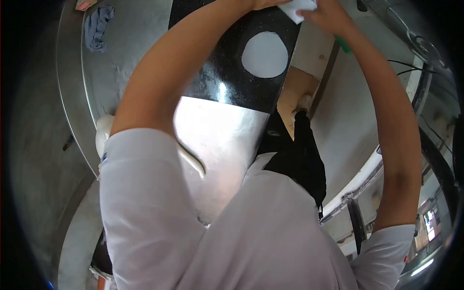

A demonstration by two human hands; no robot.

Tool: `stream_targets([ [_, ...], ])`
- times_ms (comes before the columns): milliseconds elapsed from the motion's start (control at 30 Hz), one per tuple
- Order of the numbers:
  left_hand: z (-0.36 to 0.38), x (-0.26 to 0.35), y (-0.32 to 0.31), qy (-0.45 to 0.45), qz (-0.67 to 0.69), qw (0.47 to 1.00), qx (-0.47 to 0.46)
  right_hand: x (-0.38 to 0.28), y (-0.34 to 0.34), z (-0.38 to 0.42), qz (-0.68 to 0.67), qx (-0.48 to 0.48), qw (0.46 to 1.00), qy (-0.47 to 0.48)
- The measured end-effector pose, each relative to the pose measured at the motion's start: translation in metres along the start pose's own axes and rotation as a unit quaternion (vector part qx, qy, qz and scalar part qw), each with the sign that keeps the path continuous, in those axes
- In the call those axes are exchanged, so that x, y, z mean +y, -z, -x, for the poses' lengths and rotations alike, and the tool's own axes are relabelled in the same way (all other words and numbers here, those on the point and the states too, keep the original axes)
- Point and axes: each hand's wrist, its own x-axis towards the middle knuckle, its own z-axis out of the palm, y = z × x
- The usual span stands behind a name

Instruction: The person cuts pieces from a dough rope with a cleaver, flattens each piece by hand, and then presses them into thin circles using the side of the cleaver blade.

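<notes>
Both of my arms reach forward to the top edge of the head view. My left hand (265,4) is mostly cut off by the frame edge and touches a white flat piece (298,9). My right hand (330,17) grips the same white piece from the right, fingers closed on it. Just below the hands a white round disc (264,54) lies flat on a black speckled slab (227,82). Something green (344,45) shows under my right wrist.
The black slab lies on a shiny steel table (140,43). A crumpled blue cloth (98,26) sits at the table's far left, with a small red-orange item (85,4) beside it. My white shirt and a dark apron (299,159) fill the lower frame. Cables (403,67) run at the right.
</notes>
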Motion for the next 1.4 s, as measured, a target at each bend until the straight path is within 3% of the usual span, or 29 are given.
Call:
stream_targets([
  [67, 0.022, 0.012, 0.011, -0.004, -0.020, 1.000, -0.009, 0.005, -0.006, -0.008, -0.177, 0.055, 0.982, 0.026],
  [100, 0.040, 0.017, 0.013, -0.084, 0.199, 0.970, -0.113, 0.015, -0.015, 0.009, -0.152, -0.029, 0.986, -0.056],
  [133, 0.050, 0.017, 0.020, -0.160, 0.403, 0.877, -0.208, 0.027, -0.031, 0.030, -0.123, -0.109, 0.977, -0.136],
  [167, 0.060, 0.027, 0.059, -0.220, 0.296, 0.909, -0.196, 0.011, -0.041, 0.073, -0.152, -0.089, 0.979, -0.105],
  [233, 0.077, 0.049, 0.080, -0.307, 0.167, 0.922, -0.169, -0.022, -0.068, 0.188, -0.222, -0.038, 0.972, -0.065],
  [300, 0.083, 0.061, 0.073, -0.267, 0.154, 0.932, -0.192, -0.076, -0.043, 0.266, -0.220, -0.133, 0.938, -0.232],
  [367, 0.069, 0.062, 0.071, -0.226, 0.134, 0.941, -0.213, -0.084, -0.036, 0.331, -0.224, -0.147, 0.937, -0.226],
  [400, 0.059, 0.062, 0.074, -0.224, 0.130, 0.922, -0.289, -0.090, -0.027, 0.345, -0.223, -0.168, 0.925, -0.259],
  [433, 0.051, 0.061, 0.077, -0.220, 0.127, 0.896, -0.363, -0.085, -0.020, 0.344, -0.217, -0.169, 0.927, -0.256],
  [533, 0.036, 0.056, 0.091, -0.219, 0.142, 0.876, -0.405, -0.081, 0.014, 0.310, -0.094, -0.169, 0.913, -0.360],
  [600, 0.039, 0.053, 0.091, -0.221, 0.147, 0.888, -0.375, -0.052, 0.014, 0.260, -0.211, -0.030, 0.943, -0.257],
  [633, 0.041, 0.052, 0.089, -0.224, 0.155, 0.897, -0.349, -0.046, 0.022, 0.223, -0.155, -0.044, 0.958, -0.237],
  [700, 0.044, 0.054, 0.089, -0.208, 0.165, 0.901, -0.344, -0.024, 0.014, 0.150, -0.115, 0.028, 0.989, -0.083],
  [767, 0.043, 0.054, 0.096, -0.189, 0.180, 0.903, -0.343, -0.012, -0.007, 0.098, -0.127, -0.052, 0.979, -0.149],
  [833, 0.041, 0.055, 0.104, -0.154, 0.208, 0.877, -0.406, -0.044, -0.031, 0.092, -0.148, -0.116, 0.970, -0.153],
  [900, 0.036, 0.053, 0.128, -0.149, 0.214, 0.872, -0.414, -0.032, -0.087, 0.136, -0.078, -0.159, 0.984, -0.004],
  [967, 0.038, 0.051, 0.138, -0.105, 0.260, 0.857, -0.432, -0.076, -0.073, 0.181, -0.156, -0.092, 0.983, 0.021],
  [1033, 0.032, 0.043, 0.157, -0.058, 0.273, 0.830, -0.483, -0.102, -0.046, 0.209, -0.117, -0.216, 0.962, -0.123],
  [1133, 0.038, 0.021, 0.159, -0.027, 0.326, 0.834, -0.444, -0.089, -0.040, 0.230, -0.115, -0.192, 0.968, -0.112],
  [1233, 0.036, 0.001, 0.139, 0.049, 0.377, 0.838, -0.392, -0.085, -0.026, 0.219, -0.198, -0.154, 0.959, -0.132],
  [1300, 0.030, -0.016, 0.123, 0.121, 0.462, 0.826, -0.299, -0.079, -0.024, 0.205, -0.220, -0.122, 0.955, -0.159],
  [1400, 0.009, -0.042, 0.103, 0.240, 0.502, 0.816, -0.156, -0.068, -0.013, 0.167, -0.202, -0.152, 0.956, -0.151],
])
